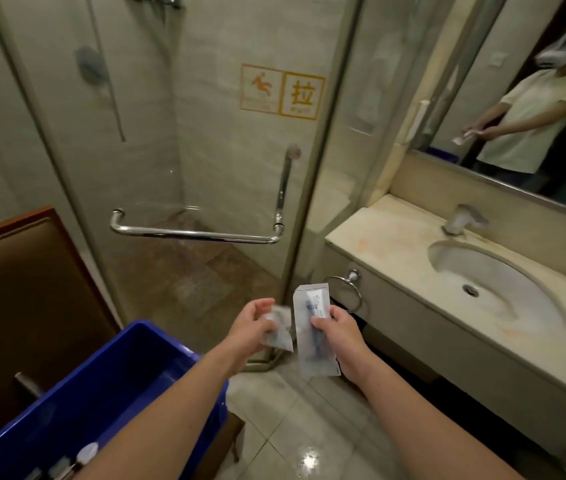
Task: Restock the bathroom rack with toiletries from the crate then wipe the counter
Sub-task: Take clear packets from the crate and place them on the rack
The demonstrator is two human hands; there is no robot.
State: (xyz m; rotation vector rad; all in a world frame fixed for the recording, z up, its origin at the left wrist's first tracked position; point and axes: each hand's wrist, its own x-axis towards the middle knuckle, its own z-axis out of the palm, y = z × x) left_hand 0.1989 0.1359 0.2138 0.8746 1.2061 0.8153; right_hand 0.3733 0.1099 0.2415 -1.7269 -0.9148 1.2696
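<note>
The left hand (pixel 252 328) grips a sachet (pixel 279 333) (blurred), right hand (pixel 342 337) a packet (pixel 304 337).

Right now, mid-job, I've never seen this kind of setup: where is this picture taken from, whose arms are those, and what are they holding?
There is no machine here. One wide camera sits on a person's head and looks down at their bare arms. The left hand pinches a small crumpled clear plastic packet. The right hand grips a long flat white-and-clear sachet. At lower left is the blue plastic crate, with a few more items inside. On the right is the beige stone counter with its oval white basin. The wall mirror above reflects the same person.
</note>
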